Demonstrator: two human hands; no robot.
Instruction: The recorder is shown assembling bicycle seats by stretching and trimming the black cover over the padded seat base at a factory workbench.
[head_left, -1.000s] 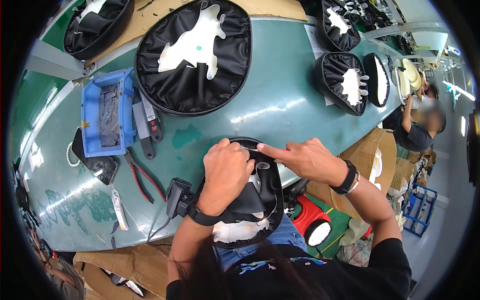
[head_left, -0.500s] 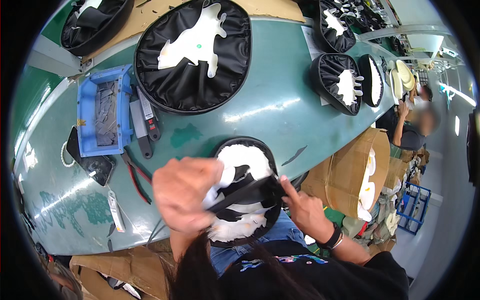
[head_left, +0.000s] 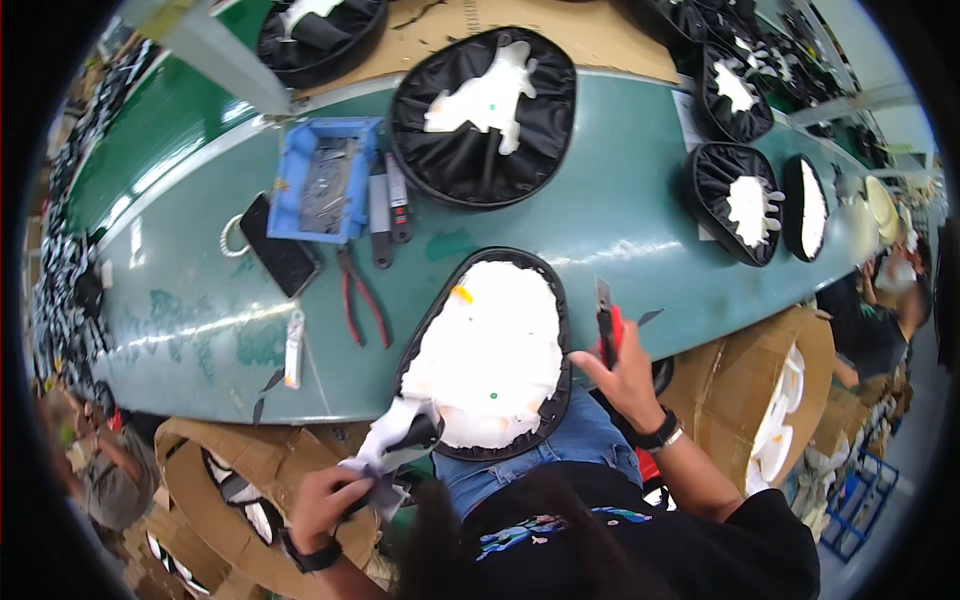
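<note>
Head view shows the right hand (head_left: pixel 628 375) closed around a red-handled utility knife (head_left: pixel 606 325) beside the black-edged white oval seat cover (head_left: pixel 490 355) at the teal table's (head_left: pixel 620 215) near edge, while the left hand (head_left: pixel 330 500) grips a crumpled white-and-black scrap (head_left: pixel 395 445).

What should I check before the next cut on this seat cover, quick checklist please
1. Knife grip: right hand holds the red utility knife, blade up and off the work. Ok.
2. Left hand away from the blade: it grips a white and black trimmed scrap at the near end. Ok.
3. Seat piece support: its near end overhangs the table edge. Not ok.
4. Black cover edge seated all round: cannot tell.
5. Red-handled pliers clear of the work: they lie apart, to the left. Ok.
</note>
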